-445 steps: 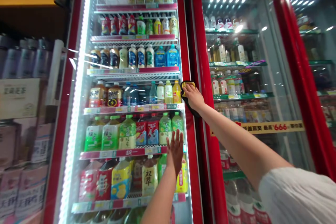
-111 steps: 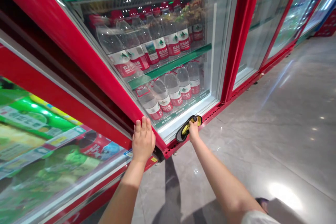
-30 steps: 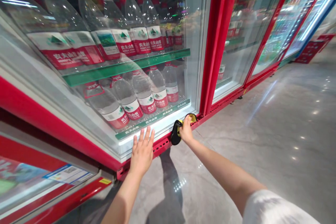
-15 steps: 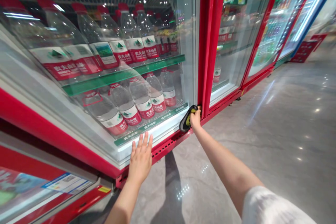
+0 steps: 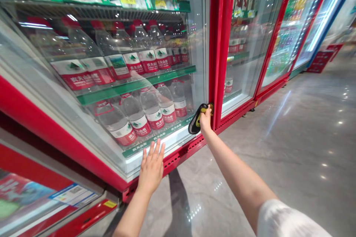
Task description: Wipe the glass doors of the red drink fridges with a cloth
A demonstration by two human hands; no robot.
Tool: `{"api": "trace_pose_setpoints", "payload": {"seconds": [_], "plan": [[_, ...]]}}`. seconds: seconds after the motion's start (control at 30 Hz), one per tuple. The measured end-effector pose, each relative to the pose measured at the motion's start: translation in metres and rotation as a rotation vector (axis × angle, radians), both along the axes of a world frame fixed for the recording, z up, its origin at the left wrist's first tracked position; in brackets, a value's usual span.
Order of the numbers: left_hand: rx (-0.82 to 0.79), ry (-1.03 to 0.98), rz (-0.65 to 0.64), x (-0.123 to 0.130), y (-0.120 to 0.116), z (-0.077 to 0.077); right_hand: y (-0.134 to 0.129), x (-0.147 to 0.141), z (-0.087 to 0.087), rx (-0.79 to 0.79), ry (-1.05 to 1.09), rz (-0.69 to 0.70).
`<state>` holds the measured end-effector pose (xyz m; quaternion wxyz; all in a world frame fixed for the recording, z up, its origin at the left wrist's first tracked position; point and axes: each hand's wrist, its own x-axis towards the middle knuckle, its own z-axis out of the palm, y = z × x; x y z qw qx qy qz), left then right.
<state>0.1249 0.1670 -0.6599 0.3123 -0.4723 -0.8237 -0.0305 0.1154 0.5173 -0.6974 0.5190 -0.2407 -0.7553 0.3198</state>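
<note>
My right hand (image 5: 206, 118) is closed on a flat, oval black-and-yellow-green pad (image 5: 194, 121). The pad leans against the lower right corner of the glass fridge door (image 5: 200, 92), beside its red frame. What kind of pad it is I cannot make out. Fingers stretched out and slightly spread, my left hand (image 5: 151, 168) is near the bottom edge of the same door; I cannot tell whether it touches the glass. Behind the glass, water bottles (image 5: 150, 61) with red caps and red-and-white labels stand on two shelves.
More red-framed fridges (image 5: 246, 44) line up to the right. At lower left is a red freezer unit (image 5: 83, 216) with a label on its side. Shiny grey floor (image 5: 300, 155) stretches along the fridges, and a red box (image 5: 319, 61) stands at the far right.
The view has tilted up a little, so more of the price-tag shelf shows. My right hand and the pad have moved slightly up along the door corner. The left hand stays outstretched.
</note>
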Motion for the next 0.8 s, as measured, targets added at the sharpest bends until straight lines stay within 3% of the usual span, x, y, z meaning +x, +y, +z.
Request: {"api": "trace_pose_setpoints", "payload": {"seconds": [0.07, 0.17, 0.27, 0.4, 0.5, 0.63, 0.73, 0.8], "plan": [[-0.006, 0.004, 0.001, 0.001, -0.001, 0.002, -0.008, -0.002, 0.005, -0.035, -0.024, -0.002], [-0.032, 0.005, 0.007, 0.002, -0.002, 0.006, -0.028, 0.010, -0.008, -0.064, -0.102, 0.047], [-0.046, 0.004, 0.011, 0.004, -0.003, 0.009, -0.031, 0.024, -0.018, -0.108, -0.129, 0.028], [-0.050, 0.004, 0.015, 0.009, -0.004, 0.013, -0.022, 0.013, 0.005, -0.166, -0.094, -0.053], [-0.060, 0.003, 0.021, 0.010, -0.008, 0.015, -0.042, 0.005, 0.019, -0.035, -0.100, -0.028], [-0.065, -0.004, 0.033, 0.007, -0.014, 0.019, -0.075, 0.025, 0.001, 0.282, -0.196, 0.131], [-0.052, -0.009, 0.045, 0.007, -0.018, 0.022, -0.073, 0.036, -0.006, 0.263, -0.218, 0.142], [-0.045, -0.007, 0.046, 0.008, -0.021, 0.025, -0.068, 0.029, 0.006, 0.152, -0.189, 0.054]]}}
